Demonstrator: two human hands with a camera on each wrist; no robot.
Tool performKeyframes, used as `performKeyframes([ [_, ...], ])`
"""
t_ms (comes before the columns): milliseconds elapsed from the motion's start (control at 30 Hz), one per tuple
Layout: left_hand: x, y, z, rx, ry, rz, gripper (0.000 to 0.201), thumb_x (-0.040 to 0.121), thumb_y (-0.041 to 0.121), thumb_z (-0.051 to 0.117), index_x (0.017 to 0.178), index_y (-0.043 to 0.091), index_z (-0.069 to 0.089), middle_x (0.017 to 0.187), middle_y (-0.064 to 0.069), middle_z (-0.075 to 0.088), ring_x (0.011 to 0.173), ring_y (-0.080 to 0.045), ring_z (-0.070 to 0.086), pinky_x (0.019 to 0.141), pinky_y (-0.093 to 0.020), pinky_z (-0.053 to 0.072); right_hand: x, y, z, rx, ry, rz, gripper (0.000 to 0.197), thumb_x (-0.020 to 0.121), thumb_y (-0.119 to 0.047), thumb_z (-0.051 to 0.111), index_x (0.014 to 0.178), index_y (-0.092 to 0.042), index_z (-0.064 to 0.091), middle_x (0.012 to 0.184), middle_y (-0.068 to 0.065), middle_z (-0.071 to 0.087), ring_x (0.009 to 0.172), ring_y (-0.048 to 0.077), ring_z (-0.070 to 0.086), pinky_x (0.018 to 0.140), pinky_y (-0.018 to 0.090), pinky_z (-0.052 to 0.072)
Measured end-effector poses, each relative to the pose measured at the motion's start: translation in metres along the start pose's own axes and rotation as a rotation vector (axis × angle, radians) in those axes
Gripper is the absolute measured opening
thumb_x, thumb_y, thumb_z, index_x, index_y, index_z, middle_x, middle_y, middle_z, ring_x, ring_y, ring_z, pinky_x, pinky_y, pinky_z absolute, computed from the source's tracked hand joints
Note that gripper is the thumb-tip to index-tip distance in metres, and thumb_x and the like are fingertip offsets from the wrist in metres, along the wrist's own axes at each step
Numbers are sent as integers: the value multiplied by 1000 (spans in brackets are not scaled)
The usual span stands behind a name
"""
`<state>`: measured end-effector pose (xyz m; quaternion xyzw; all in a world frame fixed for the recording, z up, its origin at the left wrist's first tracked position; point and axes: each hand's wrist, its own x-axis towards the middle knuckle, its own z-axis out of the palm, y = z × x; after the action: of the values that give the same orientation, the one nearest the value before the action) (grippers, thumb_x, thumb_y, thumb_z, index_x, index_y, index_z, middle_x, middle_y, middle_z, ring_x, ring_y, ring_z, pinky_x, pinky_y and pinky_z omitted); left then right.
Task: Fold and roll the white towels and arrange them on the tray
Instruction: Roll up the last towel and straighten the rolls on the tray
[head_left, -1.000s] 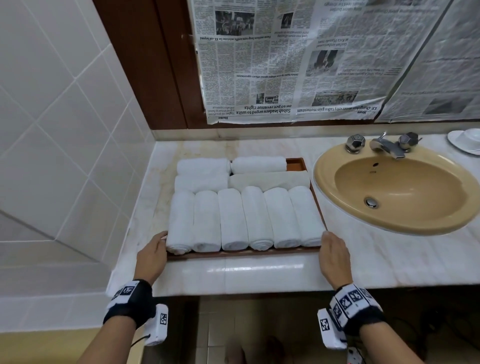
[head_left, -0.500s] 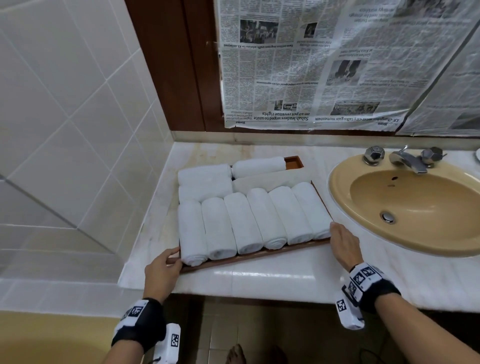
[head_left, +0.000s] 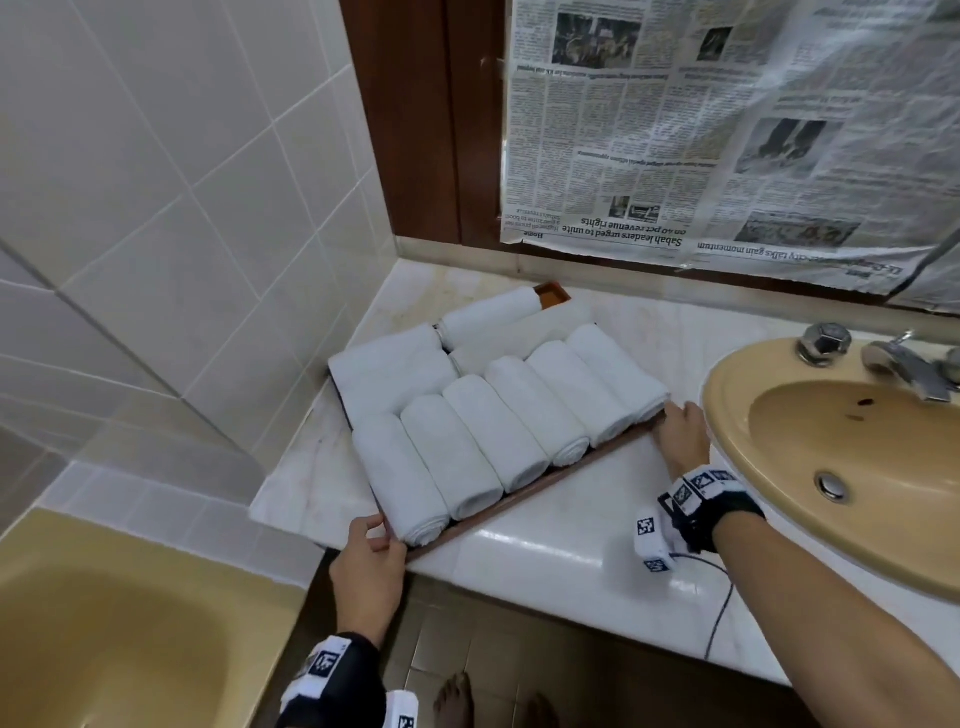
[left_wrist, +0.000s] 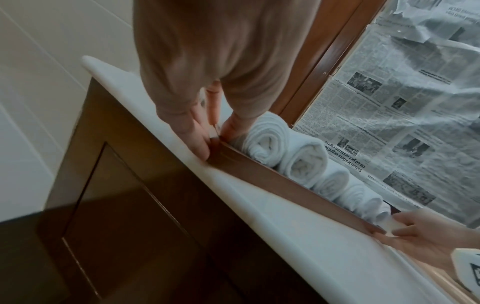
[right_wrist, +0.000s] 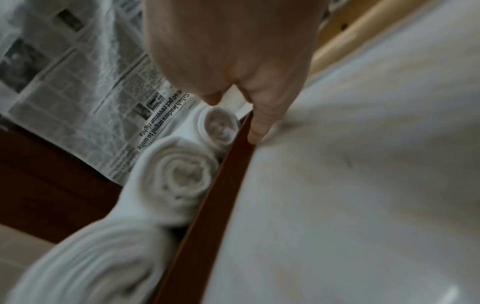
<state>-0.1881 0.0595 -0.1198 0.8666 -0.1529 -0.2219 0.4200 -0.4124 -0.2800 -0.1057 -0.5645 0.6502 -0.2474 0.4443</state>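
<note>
A brown wooden tray (head_left: 519, 500) lies askew on the white marble counter (head_left: 571, 545). It is filled with several rolled white towels (head_left: 493, 431) in a front row, and more rolls (head_left: 488, 317) lie crosswise behind them. My left hand (head_left: 371, 540) pinches the tray's near-left corner at the counter's front edge; the left wrist view shows its fingers (left_wrist: 200, 142) on the tray wall (left_wrist: 272, 181). My right hand (head_left: 680, 431) holds the near-right corner. There one finger (right_wrist: 255, 131) lies outside the tray wall (right_wrist: 218, 195), beside the towel ends (right_wrist: 179, 176).
A yellow sink (head_left: 769, 499) with a chrome tap (head_left: 904, 364) sits just right of the tray. A tiled wall (head_left: 156, 208) closes the left side. Newspaper (head_left: 727, 130) hangs behind the counter. A yellow bathtub (head_left: 104, 623) lies below on the left.
The tray has swung from square with the counter edge to askew, its right end farther back and its left corner at the front edge. Both hands stayed on its corners.
</note>
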Motion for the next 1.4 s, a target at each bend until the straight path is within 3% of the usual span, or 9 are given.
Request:
performKeyframes([
  [100, -19, 9, 15, -1, -7, -36, 24, 92, 14, 66, 112, 18, 54, 92, -8, 67, 82, -17, 60, 69, -22, 39, -30, 20, 20, -104, -108, -99, 54, 93, -28, 52, 144, -14, 41, 143, 13, 50, 127, 34, 50, 102, 39, 38],
  [200, -38, 14, 30, 4, -80, -62, 27, 92, 13, 67, 112, 18, 49, 92, -7, 68, 76, -7, 57, 58, -10, 38, -85, 43, 44, -73, -244, -193, 59, 95, -22, 60, 149, -14, 37, 146, 5, 47, 131, 26, 47, 106, 30, 36],
  [333, -32, 9, 29, -33, -262, -156, 24, 91, 16, 69, 109, 22, 56, 98, -7, 70, 84, -12, 67, 64, -12, 51, -146, 63, 66, 38, -353, -178, 68, 92, -12, 66, 151, -10, 32, 149, 2, 39, 131, 13, 40, 87, -6, 30],
  [433, 16, 11, 12, 77, -175, -133, 28, 89, 23, 66, 116, 20, 57, 105, -8, 70, 98, -25, 67, 88, -35, 54, -166, 77, 83, 49, -357, -161, 80, 91, -19, 71, 154, -8, 22, 158, 5, 26, 136, 15, 36, 102, 9, 33],
  [533, 60, 24, 1, 152, -118, -71, 45, 82, 32, 73, 122, 15, 60, 110, -9, 72, 109, -31, 64, 99, -40, 48, -176, 76, 99, 15, -259, -201, 85, 87, -23, 76, 152, -4, 24, 156, 10, 29, 135, 17, 36, 117, 34, 32],
  [633, 76, 31, -2, 160, -152, -38, 56, 73, 40, 75, 120, 10, 65, 110, -6, 73, 111, -28, 64, 94, -32, 46, -179, 71, 107, 7, -198, -197, 89, 85, -28, 77, 153, -5, 24, 159, 11, 27, 142, 26, 33, 118, 45, 30],
  [1067, 44, 9, 5, 57, -54, -97, 19, 81, 25, 73, 78, 13, 58, 81, -6, 66, 94, -33, 61, 81, -34, 47, -174, 78, 103, 98, -216, -188, 84, 82, -21, 78, 152, -11, 34, 155, 3, 36, 133, 18, 46, 108, 33, 46],
  [1233, 31, -13, 7, -23, -31, -127, 24, 76, 28, 76, 89, 12, 62, 78, 0, 73, 93, -28, 67, 89, -39, 52, -160, 68, 88, 61, -309, -255, 73, 82, -15, 78, 146, -17, 43, 137, -8, 45, 121, 10, 50, 98, 17, 43],
  [1400, 18, -4, 8, -88, 43, -68, 55, 80, 21, 81, 123, 4, 52, 100, -5, 66, 100, -19, 57, 92, -32, 42, -127, 56, 85, -13, -406, -273, 77, 75, -26, 82, 143, -26, 46, 140, -9, 52, 122, 13, 57, 107, 36, 46],
])
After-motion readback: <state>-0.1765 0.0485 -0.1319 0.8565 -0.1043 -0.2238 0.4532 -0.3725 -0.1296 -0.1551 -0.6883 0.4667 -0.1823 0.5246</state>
